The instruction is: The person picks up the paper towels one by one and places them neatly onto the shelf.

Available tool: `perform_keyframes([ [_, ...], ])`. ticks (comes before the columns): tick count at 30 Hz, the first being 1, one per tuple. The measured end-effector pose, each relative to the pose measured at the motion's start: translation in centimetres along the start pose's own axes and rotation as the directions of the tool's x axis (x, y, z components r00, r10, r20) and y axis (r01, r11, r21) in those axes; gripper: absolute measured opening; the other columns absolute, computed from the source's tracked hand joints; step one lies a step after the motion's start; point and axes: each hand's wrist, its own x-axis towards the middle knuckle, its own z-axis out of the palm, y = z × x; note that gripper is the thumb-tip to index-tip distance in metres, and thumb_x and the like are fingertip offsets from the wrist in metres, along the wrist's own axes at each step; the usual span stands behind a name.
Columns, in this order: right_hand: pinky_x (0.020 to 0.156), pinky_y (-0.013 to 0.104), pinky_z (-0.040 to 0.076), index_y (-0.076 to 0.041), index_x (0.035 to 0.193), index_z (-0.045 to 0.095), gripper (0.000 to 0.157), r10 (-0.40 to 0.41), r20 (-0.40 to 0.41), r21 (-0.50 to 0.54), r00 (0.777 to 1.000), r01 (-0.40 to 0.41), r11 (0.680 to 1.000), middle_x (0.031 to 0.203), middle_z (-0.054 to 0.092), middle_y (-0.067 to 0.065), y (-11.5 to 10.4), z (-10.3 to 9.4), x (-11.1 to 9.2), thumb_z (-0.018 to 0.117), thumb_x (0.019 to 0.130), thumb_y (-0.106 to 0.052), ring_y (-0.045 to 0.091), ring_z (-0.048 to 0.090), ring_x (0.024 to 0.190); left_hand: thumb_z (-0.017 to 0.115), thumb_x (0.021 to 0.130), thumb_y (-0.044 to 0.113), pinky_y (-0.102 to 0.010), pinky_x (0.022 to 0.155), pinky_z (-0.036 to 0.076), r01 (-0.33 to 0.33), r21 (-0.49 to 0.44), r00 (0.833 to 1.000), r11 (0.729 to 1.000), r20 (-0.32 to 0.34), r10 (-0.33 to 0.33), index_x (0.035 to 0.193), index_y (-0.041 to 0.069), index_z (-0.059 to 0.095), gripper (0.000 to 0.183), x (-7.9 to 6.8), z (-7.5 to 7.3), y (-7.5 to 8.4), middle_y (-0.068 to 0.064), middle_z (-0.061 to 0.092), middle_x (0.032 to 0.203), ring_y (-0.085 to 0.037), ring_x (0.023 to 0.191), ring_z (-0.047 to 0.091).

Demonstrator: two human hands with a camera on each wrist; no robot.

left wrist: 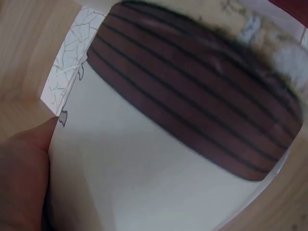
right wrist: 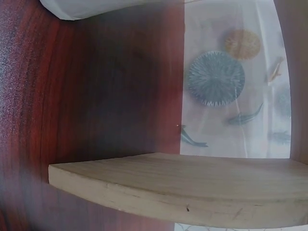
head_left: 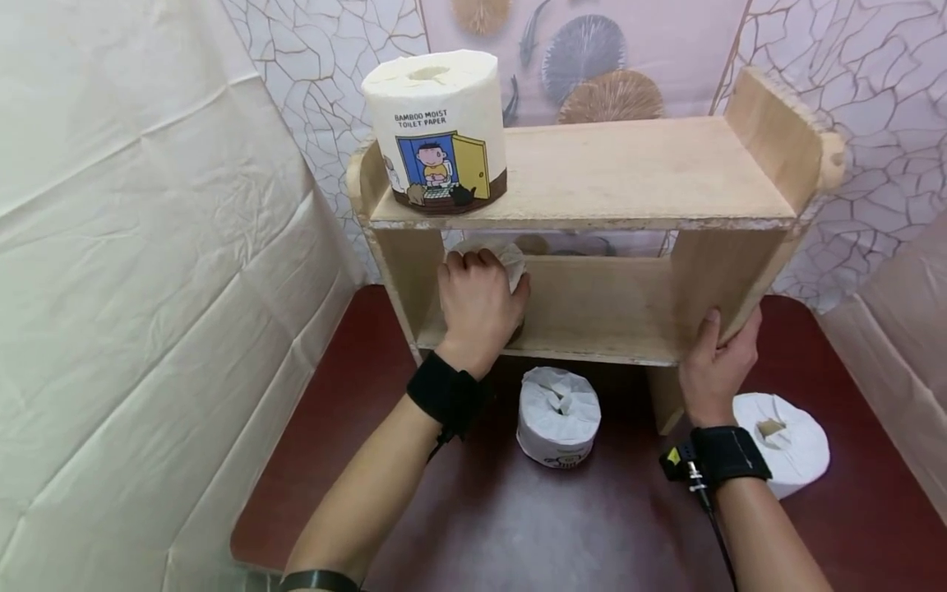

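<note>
My left hand (head_left: 477, 300) grips a wrapped toilet paper roll (head_left: 512, 259) from above, at the left end of the shelf unit's middle board. Close up in the left wrist view, the same roll (left wrist: 144, 159) shows a white wrapper with a brown striped band, the thumb along its side. In the head view the hand hides most of it. My right hand (head_left: 718, 362) holds the right side panel of the wooden shelf unit (head_left: 629, 177), thumb on the inner face. Another toilet paper roll (head_left: 444, 123), with a cartoon print, stands upright on the top board's left end.
One white roll (head_left: 558, 419) stands on the dark red table (head_left: 473, 526) below the middle board. Another white roll (head_left: 799, 452) is beside the right wrist. White cloth (head_left: 148, 247) walls the left side, and a patterned backdrop (head_left: 880, 148) rises behind the unit.
</note>
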Motion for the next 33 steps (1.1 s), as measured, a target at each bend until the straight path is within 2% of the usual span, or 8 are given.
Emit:
perform_keyframes([
  [6, 0.1, 0.021, 0.042, -0.017, 0.154, 0.052, 0.048, 0.016, -0.014, -0.002, 1.0, -0.016, 1.0, 0.137, 0.066, 0.019, -0.1, 0.0, -0.5, 0.058, 0.108, -0.023, 0.021, 0.061, 0.124, 0.07, 0.096, 0.056, -0.042, 0.069, 0.049, 0.001, 0.007, 1.0, 1.0, 0.004, -0.001, 0.083, 0.003, 0.071, 0.054, -0.4, 0.0, -0.1, -0.01, 0.068, 0.078, -0.03, 0.075, 0.062],
  [11, 0.101, 0.023, 0.042, -0.017, 0.155, 0.052, 0.048, -0.002, 0.006, 0.009, 1.0, 0.002, 1.0, 0.137, 0.066, 0.019, -0.1, -0.1, -0.8, 0.058, 0.107, -0.026, 0.02, 0.06, 0.124, 0.069, 0.097, 0.056, -0.042, 0.069, 0.049, 0.011, 0.021, 1.0, 1.0, 0.007, -0.012, 0.082, 0.004, 0.07, 0.054, -0.7, -0.2, -0.2, -0.01, 0.067, 0.078, -0.03, 0.076, 0.062],
  [21, 0.1, 0.021, 0.042, -0.016, 0.157, 0.049, 0.049, -0.004, 0.011, 0.004, 1.0, 0.004, 1.0, 0.138, 0.065, 0.019, -0.3, 0.1, -0.4, 0.056, 0.109, -0.021, 0.025, 0.061, 0.125, 0.069, 0.098, 0.054, -0.042, 0.07, 0.051, -0.001, -0.001, 1.0, 1.0, 0.017, 0.001, 0.083, 0.002, 0.07, 0.054, -0.3, -0.3, -0.2, -0.011, 0.069, 0.079, -0.031, 0.079, 0.064],
  [33, 0.102, 0.021, 0.043, -0.014, 0.156, 0.05, 0.049, -0.014, 0.005, 0.019, 1.0, 0.014, 1.0, 0.139, 0.065, 0.018, -0.5, 0.0, 0.1, 0.058, 0.108, -0.022, 0.023, 0.061, 0.126, 0.071, 0.097, 0.053, -0.042, 0.073, 0.051, -0.034, -0.031, 0.999, 0.999, 0.037, 0.035, 0.085, 0.002, 0.072, 0.053, 0.3, -0.6, -0.4, -0.011, 0.071, 0.083, -0.032, 0.083, 0.066],
])
